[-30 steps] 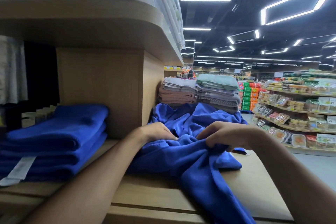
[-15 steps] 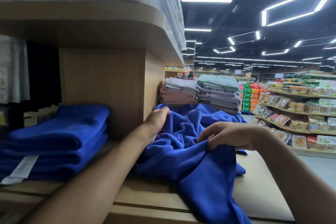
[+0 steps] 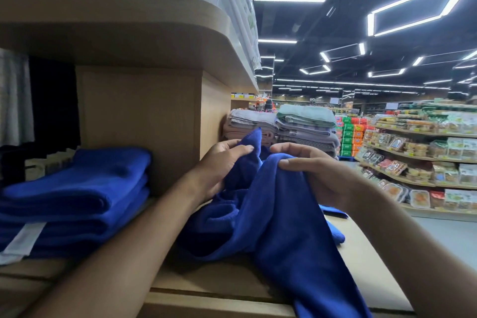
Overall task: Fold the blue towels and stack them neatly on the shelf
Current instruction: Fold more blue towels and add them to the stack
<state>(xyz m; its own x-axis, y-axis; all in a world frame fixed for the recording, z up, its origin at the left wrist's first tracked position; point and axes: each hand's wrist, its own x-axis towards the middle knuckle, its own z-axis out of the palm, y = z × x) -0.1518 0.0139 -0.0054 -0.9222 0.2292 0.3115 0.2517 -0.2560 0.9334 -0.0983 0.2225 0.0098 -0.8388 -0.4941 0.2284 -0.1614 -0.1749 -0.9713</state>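
Left hand [image 3: 219, 165], right hand [image 3: 317, 178]: raised close together, fingers curled, gripping bunched blue towel [image 3: 284, 227] above shelf [image 3: 374, 279], forearms extended.

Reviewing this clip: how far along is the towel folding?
Done: folded blue towels sit stacked on the shelf. In hand: left hand and right hand pinch a loose blue towel, still unfolded. Left: fold it and add it to the stack.

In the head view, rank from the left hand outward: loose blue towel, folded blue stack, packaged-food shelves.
1. Loose blue towel: pinched by the left hand.
2. Folded blue stack: to its left.
3. Packaged-food shelves: across the aisle, far right.
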